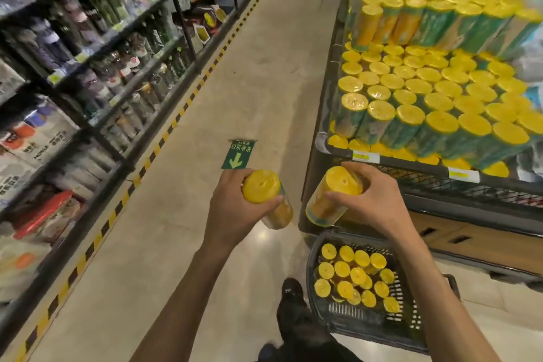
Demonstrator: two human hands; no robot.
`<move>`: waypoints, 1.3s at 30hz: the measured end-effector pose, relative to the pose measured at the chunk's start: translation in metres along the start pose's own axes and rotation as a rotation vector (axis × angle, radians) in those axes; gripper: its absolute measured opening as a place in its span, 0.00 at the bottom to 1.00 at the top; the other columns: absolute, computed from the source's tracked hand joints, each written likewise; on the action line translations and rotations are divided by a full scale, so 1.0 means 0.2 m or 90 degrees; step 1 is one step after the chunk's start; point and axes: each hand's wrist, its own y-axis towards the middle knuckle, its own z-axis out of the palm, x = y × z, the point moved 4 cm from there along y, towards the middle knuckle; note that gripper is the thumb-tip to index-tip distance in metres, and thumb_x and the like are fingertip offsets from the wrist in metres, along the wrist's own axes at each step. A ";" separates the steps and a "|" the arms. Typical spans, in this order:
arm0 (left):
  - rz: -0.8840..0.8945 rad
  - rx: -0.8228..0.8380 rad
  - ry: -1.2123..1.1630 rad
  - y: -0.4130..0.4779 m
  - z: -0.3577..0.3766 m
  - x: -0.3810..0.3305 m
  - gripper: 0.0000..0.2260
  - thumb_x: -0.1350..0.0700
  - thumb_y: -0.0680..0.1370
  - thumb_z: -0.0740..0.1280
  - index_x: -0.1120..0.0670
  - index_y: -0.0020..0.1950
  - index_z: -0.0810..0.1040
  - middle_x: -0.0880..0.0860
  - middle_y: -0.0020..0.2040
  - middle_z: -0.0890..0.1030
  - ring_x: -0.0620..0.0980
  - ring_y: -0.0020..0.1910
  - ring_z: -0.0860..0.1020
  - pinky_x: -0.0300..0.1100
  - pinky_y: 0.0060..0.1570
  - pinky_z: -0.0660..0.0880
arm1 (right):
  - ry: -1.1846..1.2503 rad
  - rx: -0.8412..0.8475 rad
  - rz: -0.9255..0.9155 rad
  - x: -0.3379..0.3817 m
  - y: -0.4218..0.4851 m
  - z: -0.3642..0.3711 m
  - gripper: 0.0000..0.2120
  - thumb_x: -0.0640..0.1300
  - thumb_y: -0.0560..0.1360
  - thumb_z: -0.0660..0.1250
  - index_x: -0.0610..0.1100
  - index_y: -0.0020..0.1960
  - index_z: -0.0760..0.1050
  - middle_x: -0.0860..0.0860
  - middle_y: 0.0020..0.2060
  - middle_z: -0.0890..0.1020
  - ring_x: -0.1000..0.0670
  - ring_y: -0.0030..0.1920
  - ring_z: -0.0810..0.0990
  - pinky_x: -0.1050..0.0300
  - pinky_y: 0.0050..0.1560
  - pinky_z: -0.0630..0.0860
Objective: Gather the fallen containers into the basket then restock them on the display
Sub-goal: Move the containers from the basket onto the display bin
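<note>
A shop aisle runs between bottle shelves (88, 53) and a tiered display (411, 164). The left hand (232, 206) clasps the left container (264, 194) and the right hand (376, 203) clasps the right container (329, 203). They are held apart above the basket (361, 329) near its far rim, lids tilted upward, long axes slanting so the bases converge. A careless nudge against the display's front-edge stack could topple it.

Two containers (261, 186) in two hands (232, 206), about fifteen in one basket (352, 313), many more on one display (405, 162).
</note>
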 end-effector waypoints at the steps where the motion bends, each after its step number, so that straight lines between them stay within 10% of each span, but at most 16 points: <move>1: 0.007 0.009 0.002 0.08 0.02 -0.01 0.29 0.36 0.62 0.77 0.44 0.57 0.73 0.42 0.51 0.71 0.42 0.49 0.75 0.50 0.48 0.79 | -0.003 -0.008 0.006 0.00 0.05 -0.02 0.35 0.56 0.62 0.80 0.53 0.67 0.75 0.57 0.61 0.78 0.56 0.58 0.75 0.57 0.58 0.74; 39: 0.474 0.431 0.194 2.60 1.39 -1.07 0.34 0.38 0.66 0.76 0.52 0.67 0.74 0.52 0.61 0.76 0.52 0.60 0.74 0.42 0.50 0.69 | -0.321 -0.096 0.154 -0.12 2.09 -0.96 0.38 0.60 0.65 0.78 0.47 0.70 0.72 0.50 0.67 0.76 0.47 0.65 0.74 0.55 0.57 0.72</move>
